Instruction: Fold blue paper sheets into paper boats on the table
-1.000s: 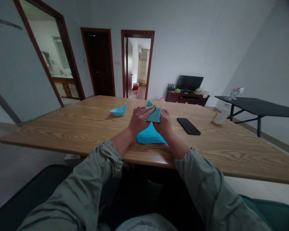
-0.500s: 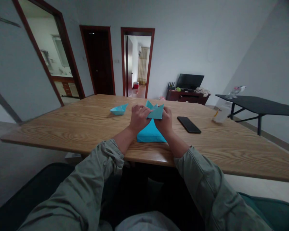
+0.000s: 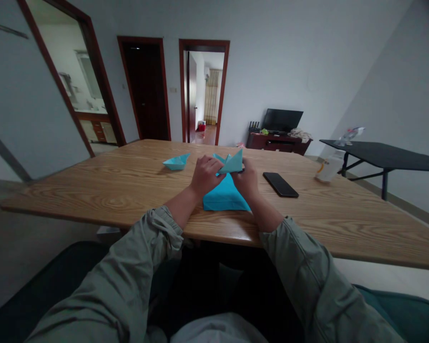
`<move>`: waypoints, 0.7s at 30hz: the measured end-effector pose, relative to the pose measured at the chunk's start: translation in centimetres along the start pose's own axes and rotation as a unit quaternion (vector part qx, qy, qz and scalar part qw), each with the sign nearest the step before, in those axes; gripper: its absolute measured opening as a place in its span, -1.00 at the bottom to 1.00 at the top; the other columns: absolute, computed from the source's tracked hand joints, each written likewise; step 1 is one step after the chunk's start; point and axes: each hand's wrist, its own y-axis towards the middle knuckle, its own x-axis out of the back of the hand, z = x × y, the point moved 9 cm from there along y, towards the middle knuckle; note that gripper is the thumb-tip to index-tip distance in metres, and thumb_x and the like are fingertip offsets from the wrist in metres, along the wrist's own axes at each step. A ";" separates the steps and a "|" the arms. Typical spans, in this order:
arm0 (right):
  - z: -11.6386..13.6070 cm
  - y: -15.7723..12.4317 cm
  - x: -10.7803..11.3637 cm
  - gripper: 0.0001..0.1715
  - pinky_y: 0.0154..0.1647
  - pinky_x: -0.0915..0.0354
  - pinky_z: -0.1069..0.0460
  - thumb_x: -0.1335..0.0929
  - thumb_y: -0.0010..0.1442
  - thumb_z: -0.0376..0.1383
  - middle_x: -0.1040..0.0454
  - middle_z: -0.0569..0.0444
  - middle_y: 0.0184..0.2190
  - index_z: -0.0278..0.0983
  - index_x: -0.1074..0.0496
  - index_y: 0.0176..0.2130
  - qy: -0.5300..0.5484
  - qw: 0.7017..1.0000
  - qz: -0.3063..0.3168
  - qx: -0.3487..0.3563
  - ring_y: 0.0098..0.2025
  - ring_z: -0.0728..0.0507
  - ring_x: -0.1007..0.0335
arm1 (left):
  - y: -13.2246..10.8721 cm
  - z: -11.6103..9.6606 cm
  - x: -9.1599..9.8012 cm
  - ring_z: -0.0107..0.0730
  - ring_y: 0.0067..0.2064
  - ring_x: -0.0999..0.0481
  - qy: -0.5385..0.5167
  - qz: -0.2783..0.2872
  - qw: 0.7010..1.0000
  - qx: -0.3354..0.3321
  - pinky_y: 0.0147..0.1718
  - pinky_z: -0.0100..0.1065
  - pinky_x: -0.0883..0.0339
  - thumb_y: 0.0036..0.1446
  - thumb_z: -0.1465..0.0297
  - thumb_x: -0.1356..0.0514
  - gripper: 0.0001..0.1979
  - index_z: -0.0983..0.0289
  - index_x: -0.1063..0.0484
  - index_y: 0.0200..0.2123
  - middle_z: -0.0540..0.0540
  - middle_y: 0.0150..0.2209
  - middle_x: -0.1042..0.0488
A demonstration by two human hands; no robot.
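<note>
A light blue folded paper boat (image 3: 233, 163) is held up between both hands, its pointed end rising toward the right. My left hand (image 3: 207, 174) is closed on its left side, thumb against the paper. On the other side my right hand (image 3: 248, 179) grips it, with most fingers hidden behind the paper. Below the hands a brighter blue sheet or stack of paper (image 3: 223, 197) lies on the table. Another light blue paper boat (image 3: 177, 162) stands apart, to the left of my left hand.
On the wooden table (image 3: 103, 195), a black phone (image 3: 280, 184) lies right of my hands. A whitish container (image 3: 329, 167) stands farther right. Beyond the table are a black side table (image 3: 389, 155) and a television (image 3: 282, 121) on a low cabinet.
The held paper has turned and tilted, so its right point now stands up more sharply. Both hands have shifted slightly. The other boat and the phone stay put.
</note>
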 end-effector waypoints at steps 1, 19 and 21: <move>-0.1 0.0 -0.1 -0.66 -0.30 -0.30 -0.02 -0.34 0.02 -0.28 -0.51 -0.04 -0.24 -0.28 -0.41 -0.14 0.008 1.000 0.004 -0.010 -0.31 -0.18 -0.39 | 0.0 0.0 0.0 -0.13 -0.08 -0.37 0.002 0.000 1.000 -0.002 -0.05 -0.11 -0.14 0.09 0.37 -0.23 -0.95 0.22 -0.43 -0.36 0.10 -0.31 -0.51; 0.7 -0.2 -1.6 -0.65 -0.33 -0.23 0.02 -0.48 -0.03 -0.04 -0.44 0.12 -0.46 -0.26 -0.44 -0.44 0.115 0.985 0.129 -0.016 -0.37 -0.10 -0.33 | -1.6 6.4 -3.9 -0.41 -0.41 -0.43 -0.433 0.155 0.848 0.263 -0.42 -0.39 -0.28 -0.25 0.16 -0.43 -0.58 0.34 -0.49 -0.39 -0.01 -0.47 -0.48; 0.4 -0.4 -2.3 -0.63 -0.35 -0.24 0.02 -0.49 -0.04 -0.02 -0.48 0.10 -0.44 -0.26 -0.48 -0.43 0.174 0.966 0.183 -0.059 -0.37 -0.10 -0.35 | -1.9 6.6 -4.1 -0.39 -0.40 -0.46 -0.478 0.170 0.813 0.286 -0.39 -0.38 -0.31 -0.27 0.15 -0.45 -0.56 0.35 -0.51 -0.38 0.02 -0.44 -0.51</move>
